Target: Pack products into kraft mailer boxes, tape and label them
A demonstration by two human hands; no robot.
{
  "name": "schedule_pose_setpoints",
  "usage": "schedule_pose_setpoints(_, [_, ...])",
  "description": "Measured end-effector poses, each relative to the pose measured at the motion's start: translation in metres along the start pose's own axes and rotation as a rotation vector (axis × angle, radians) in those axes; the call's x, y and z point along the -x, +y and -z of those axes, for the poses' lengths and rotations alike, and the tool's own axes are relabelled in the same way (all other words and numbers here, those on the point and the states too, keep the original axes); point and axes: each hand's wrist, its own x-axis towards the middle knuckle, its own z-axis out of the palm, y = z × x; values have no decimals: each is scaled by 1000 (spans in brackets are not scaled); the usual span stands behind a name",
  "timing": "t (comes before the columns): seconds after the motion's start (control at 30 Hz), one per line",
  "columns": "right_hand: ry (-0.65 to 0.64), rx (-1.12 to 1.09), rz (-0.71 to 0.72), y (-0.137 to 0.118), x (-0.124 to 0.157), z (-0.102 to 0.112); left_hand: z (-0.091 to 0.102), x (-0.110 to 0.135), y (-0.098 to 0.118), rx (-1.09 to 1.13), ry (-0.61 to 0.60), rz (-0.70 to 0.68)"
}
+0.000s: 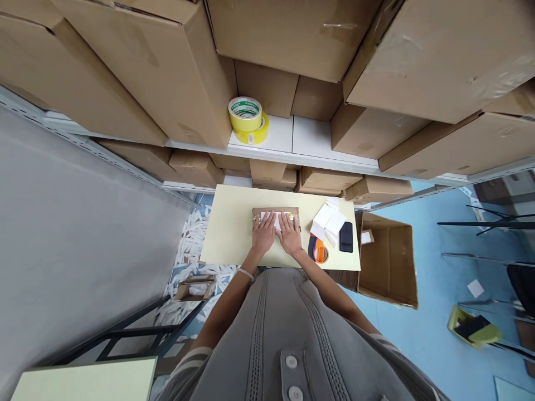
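A small brown cardboard parcel with a white label on top lies on the pale yellow table. My left hand lies flat on the parcel's left half, fingers stretched out over the label. My right hand lies flat beside it on the right half, fingers also spread. Both hands press on the parcel's top and hold nothing.
To the right on the table are a stack of white slips, a black phone and an orange tape dispenser. An open cardboard box stands on the blue floor. Yellow tape rolls sit on a shelf among cartons. White paper scraps litter the floor left.
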Motion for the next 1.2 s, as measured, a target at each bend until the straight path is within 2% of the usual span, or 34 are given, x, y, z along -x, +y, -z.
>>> schedule_pose_setpoints(0.1, [-14, 22, -20, 4, 1, -3, -1, -2, -3, 2, 20, 45])
schedule_pose_setpoints(0.37, [102, 111, -282, 14, -3, -4, 1, 4, -7, -65, 162, 224])
schedule_pose_setpoints(0.5, [121, 137, -358, 20, -4, -2, 3, 11, -10, -80, 212, 332])
schedule_pose_setpoints(0.73, [145, 119, -333, 22, -3, -4, 2, 13, -12, -71, 230, 374])
schedule_pose_setpoints(1.0, [57, 37, -346, 23, -4, 2, 6, 13, -10, 51, 183, 373])
schedule_pose_setpoints(1.1, [42, -96, -290, 35, 2, 7, 11, 18, -19, 213, 128, 384])
schedule_pose_setpoints(1.2, [68, -347, -269, 56, 18, 7, 13, 31, -35, 422, 168, 428])
